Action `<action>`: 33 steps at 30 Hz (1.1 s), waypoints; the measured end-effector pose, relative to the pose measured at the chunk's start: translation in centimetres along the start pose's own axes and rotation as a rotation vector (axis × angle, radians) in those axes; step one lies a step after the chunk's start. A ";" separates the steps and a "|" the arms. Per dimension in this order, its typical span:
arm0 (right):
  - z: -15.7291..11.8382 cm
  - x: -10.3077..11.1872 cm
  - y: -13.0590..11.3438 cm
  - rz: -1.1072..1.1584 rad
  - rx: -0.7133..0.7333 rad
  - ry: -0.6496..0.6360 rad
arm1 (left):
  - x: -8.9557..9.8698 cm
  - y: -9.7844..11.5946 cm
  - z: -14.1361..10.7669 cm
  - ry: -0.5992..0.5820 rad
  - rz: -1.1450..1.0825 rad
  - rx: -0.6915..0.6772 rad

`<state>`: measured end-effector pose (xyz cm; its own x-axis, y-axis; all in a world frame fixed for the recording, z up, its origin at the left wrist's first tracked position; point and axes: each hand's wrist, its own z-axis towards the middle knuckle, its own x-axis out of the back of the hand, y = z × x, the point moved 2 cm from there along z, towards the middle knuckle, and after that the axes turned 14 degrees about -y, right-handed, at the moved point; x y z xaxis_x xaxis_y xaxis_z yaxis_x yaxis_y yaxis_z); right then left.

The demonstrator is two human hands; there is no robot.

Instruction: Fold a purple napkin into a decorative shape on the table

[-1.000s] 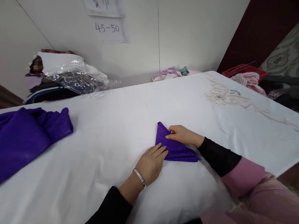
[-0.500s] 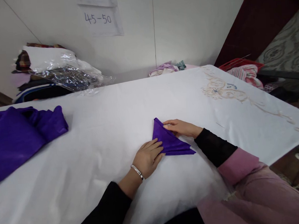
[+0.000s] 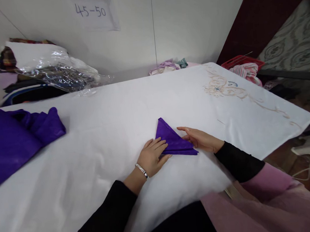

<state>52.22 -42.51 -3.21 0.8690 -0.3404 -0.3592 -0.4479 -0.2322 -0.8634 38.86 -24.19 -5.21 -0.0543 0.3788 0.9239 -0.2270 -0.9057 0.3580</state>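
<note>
A small piece of purple fabric (image 3: pixel 172 139), folded into a triangle, lies on the white cloth-covered table (image 3: pixel 104 116). My left hand (image 3: pixel 154 156), with a silver bracelet on its wrist, rests flat on the fabric's left corner, fingers stretched out. At the fabric's right edge is my right hand (image 3: pixel 199 137), its index finger extended and its other fingers partly curled under the palm. Those fingertips sit close to the slanted edge; whether they touch it I cannot tell.
A larger purple cloth (image 3: pixel 18 139) lies bunched at the table's left. Behind it are stacked garments and clear plastic wrapping (image 3: pixel 62 74). Light scraps (image 3: pixel 164 66) sit at the back edge. A red basket (image 3: pixel 238 62) with striped cloth stands beyond the right side, a white stool (image 3: pixel 308 149) lower right.
My right hand has moved from the fabric's upper slanted edge rightward and down, its fingers opening away. My left hand stays on the fabric. The view has shifted slightly.
</note>
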 end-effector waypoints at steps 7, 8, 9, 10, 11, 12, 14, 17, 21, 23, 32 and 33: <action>-1.8 -1.3 1.7 0.033 0.158 0.008 | -0.1 1.0 0.3 0.054 -0.026 0.099; -1.9 -1.4 1.9 0.004 0.175 0.001 | -0.2 1.1 0.3 0.072 -0.033 0.108; -1.9 -1.5 2.1 -0.026 0.191 -0.002 | -0.3 1.2 0.4 0.090 -0.045 0.116; -2.0 -1.6 2.2 -0.054 0.210 -0.002 | -0.5 1.3 0.4 0.111 -0.063 0.126; -1.9 -1.6 2.3 -0.079 0.226 -0.002 | -0.6 1.4 0.5 0.134 -0.086 0.138; -1.9 -1.6 2.5 -0.101 0.238 -0.005 | -0.7 1.4 0.5 0.157 -0.111 0.153; -1.8 -1.6 2.7 -0.143 0.250 -0.011 | -0.8 1.5 0.7 0.194 -0.158 0.181; -1.6 -1.5 3.0 -0.183 0.255 0.008 | -0.7 1.8 1.0 0.190 -0.205 0.229; -1.2 -1.7 3.3 -0.175 0.273 0.044 | -0.5 2.4 1.3 0.142 -0.196 0.283; -1.1 -1.8 3.4 -0.173 0.282 0.055 | -0.5 2.6 1.4 0.142 -0.171 0.289; -0.6 -1.6 4.1 -0.227 0.297 0.093 | 0.0 1.8 1.5 0.232 -0.173 0.238; -0.7 -1.5 4.0 -0.221 0.299 0.078 | 0.3 1.5 1.4 0.243 -0.206 0.245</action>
<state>48.93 -43.53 -5.91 0.9138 -0.3831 -0.1348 -0.1605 -0.0360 -0.9864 39.86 -25.72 -4.17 -0.2673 0.5649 0.7806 -0.0204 -0.8133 0.5815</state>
